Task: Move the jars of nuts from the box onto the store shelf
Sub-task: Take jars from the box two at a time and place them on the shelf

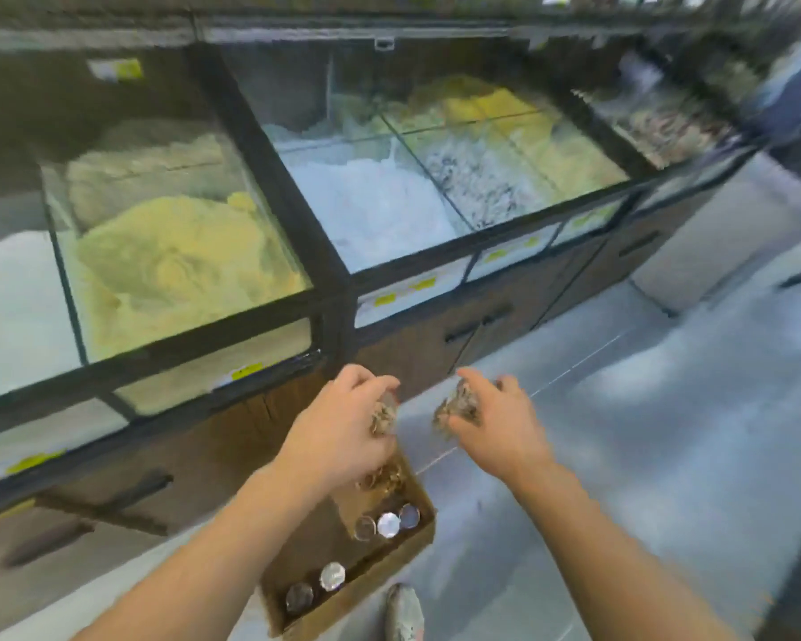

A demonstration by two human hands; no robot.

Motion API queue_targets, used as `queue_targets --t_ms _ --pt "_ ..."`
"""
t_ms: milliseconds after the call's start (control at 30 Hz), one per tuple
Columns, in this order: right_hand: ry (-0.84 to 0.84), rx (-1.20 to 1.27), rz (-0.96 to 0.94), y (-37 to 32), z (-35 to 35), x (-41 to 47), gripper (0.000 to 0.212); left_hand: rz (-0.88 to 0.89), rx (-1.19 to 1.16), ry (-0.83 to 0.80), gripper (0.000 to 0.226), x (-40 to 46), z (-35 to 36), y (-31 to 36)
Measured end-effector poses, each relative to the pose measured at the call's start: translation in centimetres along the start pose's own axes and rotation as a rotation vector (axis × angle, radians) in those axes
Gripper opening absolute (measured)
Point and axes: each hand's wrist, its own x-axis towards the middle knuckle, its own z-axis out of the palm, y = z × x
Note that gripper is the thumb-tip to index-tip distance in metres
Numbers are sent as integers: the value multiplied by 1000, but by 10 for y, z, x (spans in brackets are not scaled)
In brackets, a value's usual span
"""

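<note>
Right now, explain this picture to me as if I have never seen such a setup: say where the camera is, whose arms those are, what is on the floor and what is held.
There is no machine here. The one picture comes from a wide-angle camera worn on a person's head, looking forward and down, so the two bare arms reaching in from below are that person's own. The left hand holds one jar of nuts and the right hand holds another jar, fingers wrapped around each. Below them an open cardboard box stands on the grey floor, with more jars inside showing their round lids. A shoe shows beside the box. Ahead are glass-fronted bins of loose yellow and white goods. The image is motion-blurred.
</note>
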Motion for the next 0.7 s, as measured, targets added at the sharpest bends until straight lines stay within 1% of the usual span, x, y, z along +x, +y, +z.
queue_targets --t_ms 167,333,433,533,700 --pt "179 48 95 3 -108 -88 68 184 19 -41 78 -34 -75 97" --pt "384 184 202 24 -175 -184 67 357 -4 -74 81 -66 -109 179" --pt "461 220 272 45 -200 -236 69 449 19 -125 75 -85 -115 229" --pt "520 224 356 71 -224 -287 66 537 48 -169 77 -108 -111 280" --pt "583 240 471 125 -254 -380 63 690 69 -222 74 -154 -78 364"
